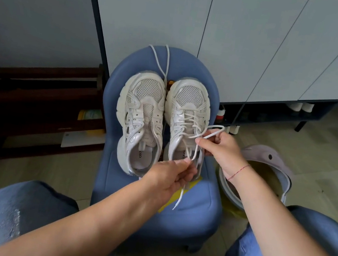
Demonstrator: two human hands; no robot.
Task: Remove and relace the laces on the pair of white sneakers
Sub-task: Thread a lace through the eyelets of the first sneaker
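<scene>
Two white sneakers stand side by side, toes away from me, on a blue stool [196, 201]. The left sneaker [141, 114] has no lace in its eyelets. A loose white lace [163, 62] lies beyond the toes on the stool's far edge. The right sneaker [188, 113] is laced with a white lace [189, 120]. My left hand [169, 172] pinches one end of that lace near the shoe's heel opening, and the tip hangs below. My right hand [222, 150] holds a loop of the same lace beside the shoe.
My knees in blue jeans frame the stool at the bottom. A grey bin [267, 173] with an open lid stands on the floor at the right. White cabinet doors [245, 40] rise behind the stool. Dark wooden pieces [34, 100] lie at the left.
</scene>
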